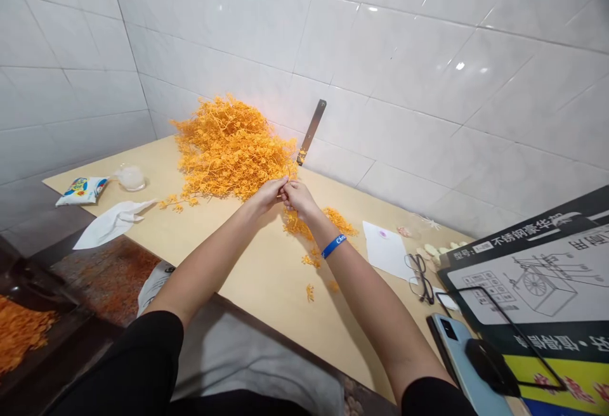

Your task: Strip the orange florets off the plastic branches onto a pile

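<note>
My left hand (270, 194) and my right hand (299, 199) meet fingertip to fingertip over the table, both closed in a pinch. Between them is a thin orange sprig, mostly hidden by the fingers. Just behind and to the left rises a big heap of orange artificial flower sprigs (228, 149), tangled and branching. Under my right wrist, which wears a blue wristband (333, 245), lies a smaller pile of loose orange pieces (340, 221). A few single orange bits (310, 293) are scattered nearer me.
Left on the table (266, 302) are a snack-like packet (83, 190), a clear cup (131, 178) and white tissue (111, 222). To the right lie white paper (386, 251), eyeglasses (419, 278), a phone (461, 352) and a printed cardboard box (537, 283). A tiled wall (409, 61) stands behind.
</note>
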`<state>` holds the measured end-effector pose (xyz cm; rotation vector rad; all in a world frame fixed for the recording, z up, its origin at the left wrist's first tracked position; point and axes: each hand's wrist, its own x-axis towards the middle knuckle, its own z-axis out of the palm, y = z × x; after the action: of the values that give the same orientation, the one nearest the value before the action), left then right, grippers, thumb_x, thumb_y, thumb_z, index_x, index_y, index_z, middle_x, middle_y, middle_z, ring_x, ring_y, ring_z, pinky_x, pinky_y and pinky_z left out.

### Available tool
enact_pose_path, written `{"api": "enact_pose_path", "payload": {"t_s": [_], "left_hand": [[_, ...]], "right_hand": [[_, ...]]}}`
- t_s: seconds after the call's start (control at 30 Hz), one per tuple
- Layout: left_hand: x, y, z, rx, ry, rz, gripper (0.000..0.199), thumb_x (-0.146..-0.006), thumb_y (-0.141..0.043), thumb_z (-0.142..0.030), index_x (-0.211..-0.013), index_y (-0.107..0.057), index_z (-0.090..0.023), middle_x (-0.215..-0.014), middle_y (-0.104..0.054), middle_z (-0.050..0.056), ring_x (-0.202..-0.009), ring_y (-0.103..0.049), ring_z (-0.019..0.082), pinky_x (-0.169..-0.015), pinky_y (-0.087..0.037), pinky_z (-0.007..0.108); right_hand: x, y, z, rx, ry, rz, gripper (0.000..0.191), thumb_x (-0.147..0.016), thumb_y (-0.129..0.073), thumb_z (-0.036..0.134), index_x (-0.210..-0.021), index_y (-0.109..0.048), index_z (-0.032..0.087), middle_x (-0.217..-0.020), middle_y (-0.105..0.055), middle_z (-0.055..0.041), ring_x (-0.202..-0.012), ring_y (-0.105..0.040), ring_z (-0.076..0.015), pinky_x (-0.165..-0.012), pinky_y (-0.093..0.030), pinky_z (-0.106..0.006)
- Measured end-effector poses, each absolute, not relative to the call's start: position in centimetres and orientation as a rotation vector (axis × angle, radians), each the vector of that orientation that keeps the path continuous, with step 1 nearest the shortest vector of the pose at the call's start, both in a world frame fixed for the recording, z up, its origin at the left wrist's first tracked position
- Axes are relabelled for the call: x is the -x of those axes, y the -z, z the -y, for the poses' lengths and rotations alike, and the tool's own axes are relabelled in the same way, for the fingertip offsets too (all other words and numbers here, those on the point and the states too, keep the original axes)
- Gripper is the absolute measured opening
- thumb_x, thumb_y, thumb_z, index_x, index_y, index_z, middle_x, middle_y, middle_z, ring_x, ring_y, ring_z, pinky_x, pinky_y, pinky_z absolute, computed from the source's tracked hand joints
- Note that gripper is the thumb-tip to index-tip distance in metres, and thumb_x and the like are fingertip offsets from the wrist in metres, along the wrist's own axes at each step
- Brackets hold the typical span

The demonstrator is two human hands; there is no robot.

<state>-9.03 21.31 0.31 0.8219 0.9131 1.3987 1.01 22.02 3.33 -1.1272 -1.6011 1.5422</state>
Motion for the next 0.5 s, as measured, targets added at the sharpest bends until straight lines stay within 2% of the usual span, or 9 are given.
{"api": "enact_pose_path", "payload": {"t_s": [0.1,0.17,0.23,0.33,0.5], "left_hand": [[9.1,-0.4,-21.6,-0.71,-1.501,-0.934,0.027,-0.095,-0.052,-0.025,-0.071,-0.058,-0.013,-0.063,-0.063,0.002,-0.051,-0.058,0.008,-0.051,-0.043,0.018],[9.3,-0.5,-21.8,-0.64,-1.553,-0.953,0.026,-0.095,-0.052,-0.022,-0.071,-0.055,-0.013,-0.064,-0.063,0.002,-0.052,-0.059,0.006,-0.052,-0.045,0.017],[9.5,-0.7,-21.8,-0.592,-1.573,-0.973,0.029,-0.096,-0.051,-0.023,-0.068,-0.052,-0.014,-0.057,-0.057,-0.001,-0.046,-0.054,0.005,-0.049,-0.042,0.016],[9.6,-0.9,-21.7,-0.555,-1.576,-0.984,0.034,-0.096,-0.051,-0.026,-0.065,-0.046,-0.015,-0.049,-0.044,-0.006,-0.036,-0.041,0.003,-0.04,-0.031,0.014],[8.7,-0.9,-21.4,-0.539,-1.594,-0.969,0.034,-0.097,-0.049,-0.026,-0.065,-0.044,-0.016,-0.047,-0.034,-0.008,-0.033,-0.029,0.002,-0.038,-0.024,0.015]], "right_hand": [[-0.6,-2.3,-20.8,1.129,-1.531,1.636,0.027,-0.088,-0.049,0.018,-0.062,-0.042,0.019,-0.048,-0.038,0.0066,-0.04,-0.03,-0.0051,-0.039,-0.023,-0.019],[-0.5,-1.8,-19.8,1.136,-1.532,1.649,0.028,-0.089,-0.049,0.021,-0.062,-0.039,0.02,-0.049,-0.036,0.0074,-0.04,-0.028,-0.005,-0.04,-0.023,-0.018],[-0.6,-1.3,-18.9,1.155,-1.543,1.661,0.03,-0.091,-0.047,0.025,-0.064,-0.034,0.021,-0.048,-0.033,0.0082,-0.04,-0.026,-0.0054,-0.04,-0.021,-0.019],[-0.8,-0.9,-17.5,1.174,-1.573,1.704,0.031,-0.093,-0.043,0.03,-0.065,-0.031,0.023,-0.046,-0.031,0.0087,-0.038,-0.022,-0.006,-0.04,-0.018,-0.02],[-1.9,-0.7,-16.6,1.18,-1.474,1.81,0.035,-0.094,-0.037,0.03,-0.061,-0.031,0.022,-0.044,-0.032,0.0066,-0.04,-0.022,-0.0076,-0.042,-0.018,-0.023]]}}
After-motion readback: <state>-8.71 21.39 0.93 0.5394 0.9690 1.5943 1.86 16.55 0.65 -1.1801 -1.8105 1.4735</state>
